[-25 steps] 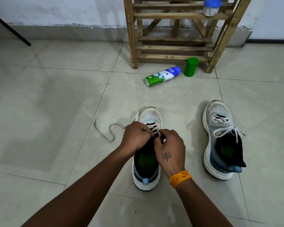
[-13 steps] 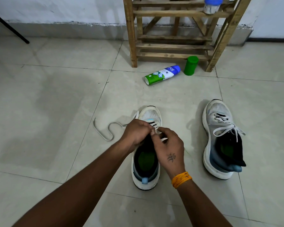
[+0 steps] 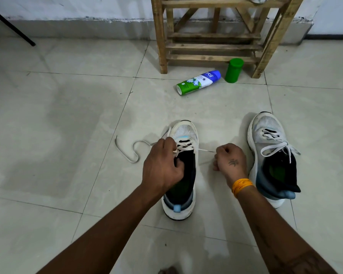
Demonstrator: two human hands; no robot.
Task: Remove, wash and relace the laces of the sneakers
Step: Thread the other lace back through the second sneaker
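Note:
Two white-and-blue sneakers stand on the tiled floor. The near sneaker [image 3: 184,135] is in the middle, its white lace [image 3: 205,150] partly threaded. My left hand [image 3: 162,165] grips the sneaker's left side at the eyelets, thumb inside the opening. My right hand [image 3: 229,160] is to the right of that sneaker and holds one lace end, which runs taut from the eyelets. The other lace end [image 3: 127,150] lies curled on the floor to the left. The second sneaker [image 3: 267,127] at the right is fully laced and tied.
A wooden rack [image 3: 212,46] stands at the back against the wall. In front of it lie a green-and-blue spray can [image 3: 198,82] on its side and an upright green container [image 3: 234,70]. A black rod [image 3: 12,28] slants at the far left.
My right hand has moved from the sneaker's tongue out to the right, drawing the lace end taut through the eyelets. My left hand has stayed on the sneaker.

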